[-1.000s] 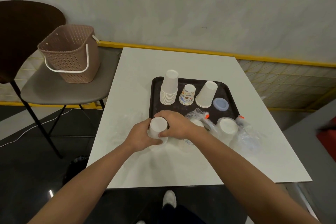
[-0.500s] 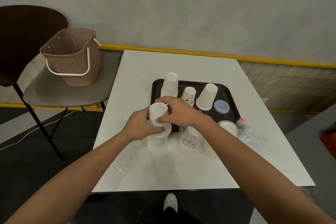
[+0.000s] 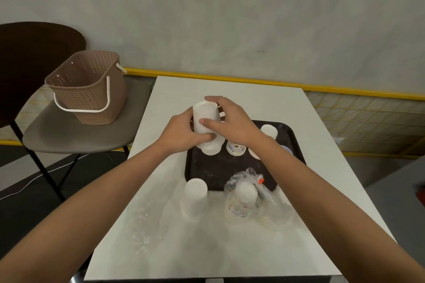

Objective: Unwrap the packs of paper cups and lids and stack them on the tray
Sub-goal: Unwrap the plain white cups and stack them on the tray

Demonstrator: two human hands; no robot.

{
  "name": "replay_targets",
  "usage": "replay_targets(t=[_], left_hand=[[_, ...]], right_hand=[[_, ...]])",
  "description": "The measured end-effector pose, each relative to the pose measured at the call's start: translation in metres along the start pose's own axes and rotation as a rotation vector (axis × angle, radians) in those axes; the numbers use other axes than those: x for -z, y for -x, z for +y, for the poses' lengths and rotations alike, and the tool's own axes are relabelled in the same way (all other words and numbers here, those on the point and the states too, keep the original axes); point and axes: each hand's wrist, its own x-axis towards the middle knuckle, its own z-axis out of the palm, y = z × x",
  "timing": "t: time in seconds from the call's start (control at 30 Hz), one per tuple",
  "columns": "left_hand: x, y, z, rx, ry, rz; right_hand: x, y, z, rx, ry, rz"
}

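Note:
Both hands clasp an upside-down stack of white paper cups [image 3: 205,122] over the far left corner of the black tray [image 3: 216,167]. My left hand [image 3: 181,132] grips its left side, my right hand [image 3: 230,119] wraps the top and right side. Whether the held cups rest on the tray's own stack is hidden by my hands. A patterned cup [image 3: 235,147] and another white cup [image 3: 268,131] stand on the tray behind my right wrist. On the table in front of the tray stand a short white cup stack [image 3: 195,197] and a patterned cup stack in clear wrap [image 3: 244,200].
Crumpled clear plastic wrap [image 3: 147,225] lies on the white table [image 3: 230,89] near the left edge. A brown woven basket [image 3: 88,86] sits on a grey chair [image 3: 76,135] to the left. A grey wall with a yellow rail runs behind.
Both hands lifted part of the white cup stack off the table and carried it forward over the tray's far left corner. A short stack stayed on the table.

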Motion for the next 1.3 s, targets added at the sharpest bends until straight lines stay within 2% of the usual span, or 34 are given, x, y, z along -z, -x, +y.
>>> replay_targets(t=[0.5, 0.73, 1.0, 1.3], left_hand=[[-0.018, -0.099, -0.001, -0.013, -0.070, 0.048], [-0.034, -0.105, -0.023, 0.049, -0.088, -0.014], [-0.054, -0.092, -0.051, 0.096, -0.149, -0.139], [-0.059, -0.095, -0.060, 0.105, -0.139, -0.123]], right_hand=[[0.028, -0.073, 0.048, -0.089, -0.070, 0.023], [0.014, -0.076, 0.073, -0.149, -0.048, -0.043], [-0.007, -0.064, 0.099, -0.175, 0.029, -0.197], [-0.014, -0.063, 0.104, -0.207, -0.030, -0.148]])
